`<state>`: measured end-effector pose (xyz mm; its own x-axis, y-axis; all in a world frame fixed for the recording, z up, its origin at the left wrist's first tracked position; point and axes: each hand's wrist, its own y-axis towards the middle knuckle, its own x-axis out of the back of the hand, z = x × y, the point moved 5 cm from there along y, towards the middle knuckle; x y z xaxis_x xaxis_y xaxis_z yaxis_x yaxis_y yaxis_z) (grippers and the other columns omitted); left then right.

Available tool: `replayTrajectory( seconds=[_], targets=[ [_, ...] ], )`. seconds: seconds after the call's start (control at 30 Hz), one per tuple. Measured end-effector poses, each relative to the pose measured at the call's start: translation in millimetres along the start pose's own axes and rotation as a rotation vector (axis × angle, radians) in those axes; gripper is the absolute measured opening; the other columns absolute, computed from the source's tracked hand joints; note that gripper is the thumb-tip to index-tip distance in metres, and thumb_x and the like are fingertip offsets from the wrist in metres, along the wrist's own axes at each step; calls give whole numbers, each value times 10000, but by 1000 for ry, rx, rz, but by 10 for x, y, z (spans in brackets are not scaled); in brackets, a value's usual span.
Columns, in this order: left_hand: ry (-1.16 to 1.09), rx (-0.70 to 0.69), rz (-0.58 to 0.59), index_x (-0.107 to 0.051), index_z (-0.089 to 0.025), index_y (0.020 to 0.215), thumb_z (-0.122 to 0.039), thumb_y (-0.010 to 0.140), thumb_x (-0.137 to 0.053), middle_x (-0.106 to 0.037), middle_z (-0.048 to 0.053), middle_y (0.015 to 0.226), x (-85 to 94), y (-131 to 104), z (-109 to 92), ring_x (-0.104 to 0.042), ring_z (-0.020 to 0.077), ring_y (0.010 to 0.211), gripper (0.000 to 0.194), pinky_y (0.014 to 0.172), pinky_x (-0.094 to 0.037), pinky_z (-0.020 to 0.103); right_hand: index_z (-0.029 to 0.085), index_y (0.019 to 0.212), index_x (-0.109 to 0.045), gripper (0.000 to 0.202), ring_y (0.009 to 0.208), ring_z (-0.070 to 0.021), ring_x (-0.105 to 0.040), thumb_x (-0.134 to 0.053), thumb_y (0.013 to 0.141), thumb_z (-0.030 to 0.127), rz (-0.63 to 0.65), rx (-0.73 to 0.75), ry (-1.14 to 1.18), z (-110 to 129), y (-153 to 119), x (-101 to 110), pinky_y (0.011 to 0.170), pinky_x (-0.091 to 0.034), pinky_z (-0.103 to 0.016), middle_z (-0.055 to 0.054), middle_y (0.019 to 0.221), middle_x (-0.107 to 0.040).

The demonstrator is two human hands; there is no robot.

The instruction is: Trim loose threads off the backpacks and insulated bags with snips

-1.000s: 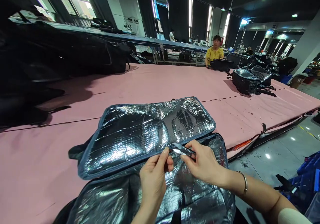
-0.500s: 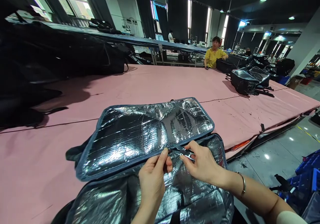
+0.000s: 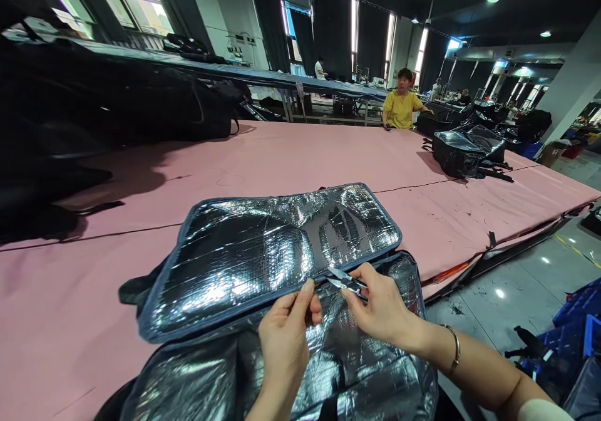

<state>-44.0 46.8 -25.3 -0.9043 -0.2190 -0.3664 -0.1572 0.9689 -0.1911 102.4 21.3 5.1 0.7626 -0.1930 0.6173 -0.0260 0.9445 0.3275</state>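
An insulated bag with a silver foil lining lies opened in front of me, its lid (image 3: 282, 245) folded back and edged with dark blue binding. My right hand (image 3: 382, 302) holds small metal thread snips (image 3: 346, 282), their blades apart and pointing left over the seam between lid and body. Just left of the blades, my left hand (image 3: 288, 327) pinches at the lid's lower edge; what lies between its thumb and finger is too small to make out. Below both hands spreads the crinkled foil inside of the bag body (image 3: 366, 371).
The bag lies on a pink-covered table (image 3: 291, 151). Black bags (image 3: 141, 108) are piled at the left, and a foil-lined bag (image 3: 464, 151) stands at the right. A person in yellow (image 3: 401, 108) is across the table. Blue crates (image 3: 577, 321) sit on the floor at right.
The snips have moved slightly right, away from my left hand, and their blades have spread apart. The person in yellow has stretched an arm toward the dark bags.
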Motion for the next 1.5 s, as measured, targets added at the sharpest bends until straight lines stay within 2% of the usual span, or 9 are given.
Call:
replayTrajectory(
  seconds=[0.27, 0.57, 0.7, 0.9, 1.23, 1.5],
  targets=[
    [13, 4, -16, -577, -138, 609, -447, 518, -797, -497, -42, 474, 5, 7, 9, -399, 72, 444, 390, 428, -309, 206, 184, 970, -481, 157, 702, -178, -616, -498, 860, 294, -92, -79, 123, -163, -103, -53, 652, -482, -278, -39, 790, -614],
    [1, -5, -11, -592, -134, 625, -453, 509, -804, -495, -41, 471, 10, 4, -4, -395, 72, 444, 400, 431, -308, 204, 169, 967, -503, 185, 669, -186, -613, -418, 900, 319, -142, 89, -11, -166, -100, -109, 605, -452, -268, -66, 789, -623],
    [17, 0, 6, -585, -138, 602, -441, 525, -801, -493, -40, 473, 5, -4, -15, -390, 71, 440, 380, 433, -307, 207, 178, 921, -515, 182, 698, -184, -610, -394, 910, 314, -136, 143, -31, -150, -71, -109, 612, -439, -257, -65, 779, -622],
    [20, 4, 24, -568, -145, 563, -449, 546, -786, -489, -37, 468, 2, -13, -32, -385, 73, 434, 375, 432, -303, 213, 183, 897, -526, 157, 565, -133, -524, -444, 890, 317, -78, 118, 26, -148, -34, -64, 550, -391, -227, -2, 671, -555],
    [11, 29, 51, -556, -146, 538, -450, 501, -799, -487, -33, 441, 12, 1, -16, -386, 74, 425, 391, 424, -303, 209, 180, 966, -516, 167, 739, -174, -616, -426, 906, 307, 46, 186, -44, -14, -10, -131, 598, -448, -234, -58, 839, -624],
    [4, 33, 48, -582, -145, 594, -459, 510, -794, -488, -38, 447, 17, 0, 4, -384, 74, 429, 387, 423, -296, 204, 180, 965, -503, 164, 707, -191, -625, -393, 924, 294, 50, 220, -189, 44, 16, -148, 614, -424, -269, -61, 833, -635]
  ],
)
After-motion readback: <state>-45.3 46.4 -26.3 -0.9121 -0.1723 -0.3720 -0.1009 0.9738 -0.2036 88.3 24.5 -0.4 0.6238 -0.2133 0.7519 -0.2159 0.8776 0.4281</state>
